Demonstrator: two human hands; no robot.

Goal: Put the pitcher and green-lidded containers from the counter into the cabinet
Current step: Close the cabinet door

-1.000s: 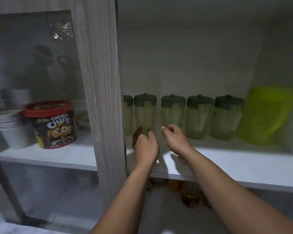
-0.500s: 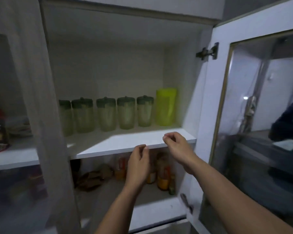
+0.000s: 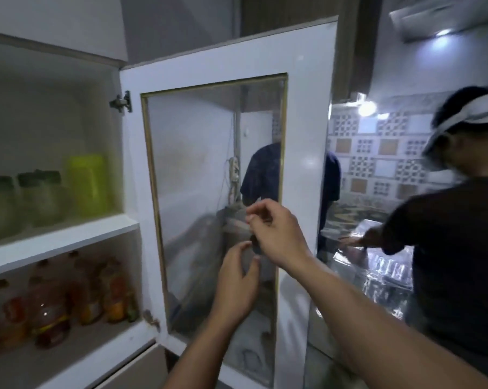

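Observation:
The yellow-green pitcher [image 3: 89,184] stands on the upper cabinet shelf [image 3: 68,238] at the left, against the cabinet's right wall. Two green-lidded containers [image 3: 42,196] are visible beside it, further left. Both my hands are outside the cabinet, in front of the open glass door [image 3: 217,192]. My left hand [image 3: 237,284] is raised with fingers apart and holds nothing. My right hand [image 3: 276,231] is just above it, fingers loosely curled near a small dark knob on the door; whether it touches the knob is unclear.
Several bottles [image 3: 68,299] stand on the lower shelf. A person in a dark shirt [image 3: 456,248] works at a counter at the right. Another person in blue [image 3: 265,175] shows through the glass. Patterned tiles cover the far wall.
The view has swung right, from the shelf to the open door. Both hands have pulled back from the shelf edge and now hang in front of the door's glass.

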